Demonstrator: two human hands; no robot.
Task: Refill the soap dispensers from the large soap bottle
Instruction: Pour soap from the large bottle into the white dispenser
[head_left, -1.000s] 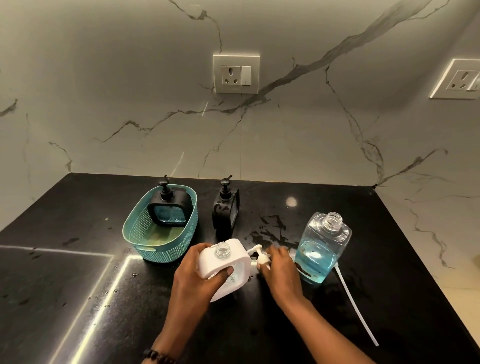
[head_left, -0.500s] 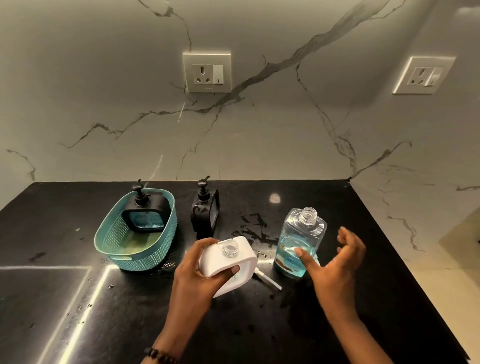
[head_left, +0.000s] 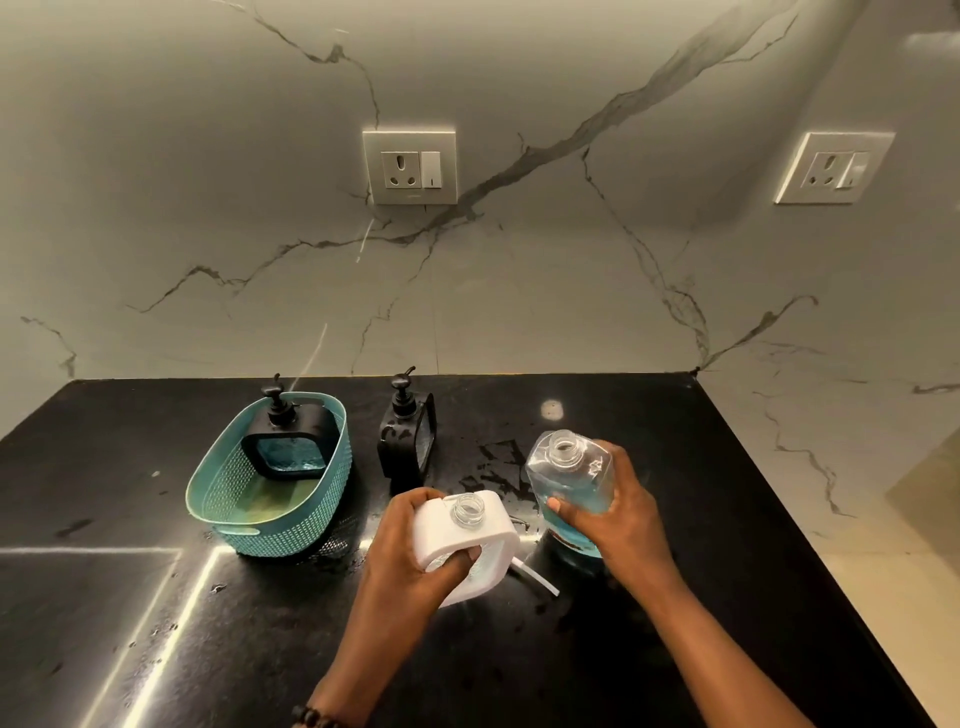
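My left hand (head_left: 410, 561) grips a white square dispenser (head_left: 485, 530) with its neck uncapped, tilted on the black counter. My right hand (head_left: 618, 514) is wrapped around the large clear soap bottle (head_left: 569, 473), which holds blue liquid, has no cap and leans slightly left toward the white dispenser. The white pump with its tube (head_left: 535, 574) lies on the counter between my hands. A black dispenser (head_left: 408, 441) stands behind. Another black dispenser (head_left: 291, 441) with blue soap sits in the teal basket (head_left: 275, 525).
The black counter (head_left: 156, 623) is wet with drops and smears around the bottles. A marble wall with two sockets (head_left: 410, 167) rises behind. The counter's right edge runs diagonally beside my right arm.
My right hand let go of the pump, reached to the large soap bottle and closed on it, tilting it. My left hand kept hold of the white dispenser.
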